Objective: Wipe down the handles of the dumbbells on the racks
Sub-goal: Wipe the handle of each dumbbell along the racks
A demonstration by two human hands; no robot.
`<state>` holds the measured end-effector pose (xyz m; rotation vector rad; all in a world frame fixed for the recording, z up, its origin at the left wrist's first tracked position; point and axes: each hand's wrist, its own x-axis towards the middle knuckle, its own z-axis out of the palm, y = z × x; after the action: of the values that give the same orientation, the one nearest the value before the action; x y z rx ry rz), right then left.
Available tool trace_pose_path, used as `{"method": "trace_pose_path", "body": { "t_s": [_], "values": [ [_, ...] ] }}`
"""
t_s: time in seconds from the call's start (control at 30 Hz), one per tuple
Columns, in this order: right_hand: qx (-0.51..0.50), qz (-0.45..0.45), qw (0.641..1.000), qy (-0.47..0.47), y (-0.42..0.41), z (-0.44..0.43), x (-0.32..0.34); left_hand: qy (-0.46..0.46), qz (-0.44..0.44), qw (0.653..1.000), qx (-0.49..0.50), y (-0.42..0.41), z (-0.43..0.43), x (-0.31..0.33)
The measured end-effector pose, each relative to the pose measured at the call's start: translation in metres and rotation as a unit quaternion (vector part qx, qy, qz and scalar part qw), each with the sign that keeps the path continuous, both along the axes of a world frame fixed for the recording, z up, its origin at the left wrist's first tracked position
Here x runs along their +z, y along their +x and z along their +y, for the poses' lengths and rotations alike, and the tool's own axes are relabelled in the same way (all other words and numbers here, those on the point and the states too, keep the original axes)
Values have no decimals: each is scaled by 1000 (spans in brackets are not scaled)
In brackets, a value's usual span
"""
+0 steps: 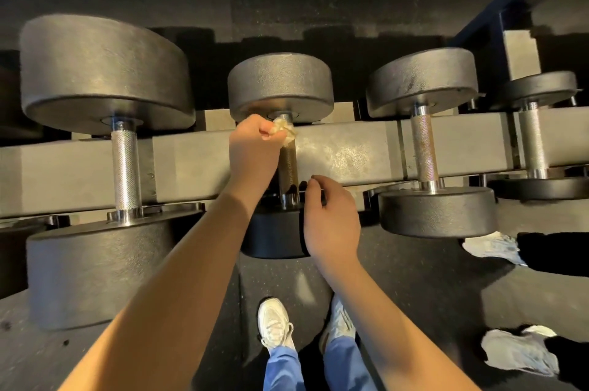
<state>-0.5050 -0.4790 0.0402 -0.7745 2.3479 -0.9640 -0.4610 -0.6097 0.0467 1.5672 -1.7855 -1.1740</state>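
Several black dumbbells lie across a rack (347,151) seen from above. On the middle dumbbell (280,84), my left hand (251,151) grips a crumpled pale cloth (285,129) against the far end of the knurled steel handle (288,167), just under the far head. My right hand (331,218) rests by the near end of that handle, fingers curled over the edge of the near head (274,237). A larger dumbbell (126,164) lies to the left. Another dumbbell (422,148), its handle rust-spotted, lies to the right.
A smaller dumbbell (535,142) sits at the far right of the rack. The dark rubber floor (414,288) holds my two white shoes (275,323) and two crumpled pale items (519,352) at lower right. A dark blue frame post (497,5) rises at upper right.
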Motion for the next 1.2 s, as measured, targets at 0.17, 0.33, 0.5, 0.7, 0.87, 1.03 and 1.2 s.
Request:
{"method": "trace_pose_path", "body": {
  "t_s": [0.17, 0.33, 0.5, 0.7, 0.87, 1.03, 1.2],
  "values": [
    [-11, -8, 1000, 2, -1, 0, 1, 78, -67, 988, -113, 26, 20, -1],
    [-12, -18, 1000, 2, -2, 1, 0, 94, -87, 984, -126, 31, 29, -2],
    [-8, -22, 1000, -14, -2, 1, -3, 89, -9, 995, -35, 19, 20, 3],
    [-9, -1, 1000, -12, -2, 2, 0, 100, 3, 995, -15, 8, 17, 12],
    [-2, 6, 1000, -14, -2, 1, 3, 128, -84, 980, -129, 31, 33, 10],
    [23, 13, 999, -19, -4, 1, 4, 98, -124, 969, -189, 39, 32, 11],
    [100, 3, 995, -30, -10, 1, 11, 100, -12, 984, -146, 39, 37, 19]
  ]
}}
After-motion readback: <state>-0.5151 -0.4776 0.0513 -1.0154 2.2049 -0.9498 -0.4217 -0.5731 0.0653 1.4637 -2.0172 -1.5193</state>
